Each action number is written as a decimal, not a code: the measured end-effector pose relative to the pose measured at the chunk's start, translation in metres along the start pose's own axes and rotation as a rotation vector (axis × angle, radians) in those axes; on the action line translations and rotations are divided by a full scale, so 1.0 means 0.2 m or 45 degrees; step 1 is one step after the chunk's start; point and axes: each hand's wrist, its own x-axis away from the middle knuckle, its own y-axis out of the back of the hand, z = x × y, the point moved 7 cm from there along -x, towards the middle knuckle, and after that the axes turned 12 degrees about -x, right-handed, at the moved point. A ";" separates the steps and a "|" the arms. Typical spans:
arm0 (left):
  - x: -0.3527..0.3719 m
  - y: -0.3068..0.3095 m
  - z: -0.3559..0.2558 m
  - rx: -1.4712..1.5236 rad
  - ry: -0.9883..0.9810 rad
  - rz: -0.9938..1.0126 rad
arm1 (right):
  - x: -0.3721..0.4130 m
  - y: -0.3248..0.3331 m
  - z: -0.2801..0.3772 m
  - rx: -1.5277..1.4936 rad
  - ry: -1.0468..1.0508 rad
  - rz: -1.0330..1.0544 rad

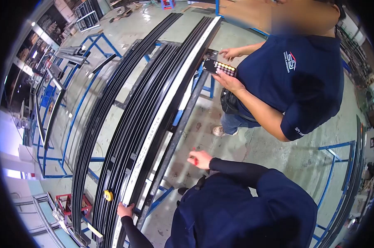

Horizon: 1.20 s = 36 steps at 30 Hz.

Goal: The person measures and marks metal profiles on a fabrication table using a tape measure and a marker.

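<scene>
My left hand (125, 210) is at the near end of a long profile with a white printed face (157, 122), its fingers bent around the edges. Held off to the right of the profiles, my right hand (200, 159) is closed on a thin red object, possibly a marker. A yellow tape measure (108, 195) lies on the black profiles (131, 120), left of the white face and a little beyond my left hand.
Across on the right stands a co-worker (302, 78) in a navy shirt, holding a phone (219, 67) showing a keypad. Blue metal racks (330, 148) stand at right and left. A red stool (73, 205) is at the lower left.
</scene>
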 end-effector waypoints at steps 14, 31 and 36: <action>0.01 0.04 0.11 0.222 -0.299 -0.044 | -0.29 -1.55 1.05 0.425 0.898 0.060; 0.27 -0.37 1.67 0.373 -0.393 -0.062 | -0.48 -1.66 0.91 0.557 0.470 -0.181; 0.28 -0.42 1.75 0.362 -0.158 -0.009 | -0.51 -1.82 0.98 0.837 0.491 -0.382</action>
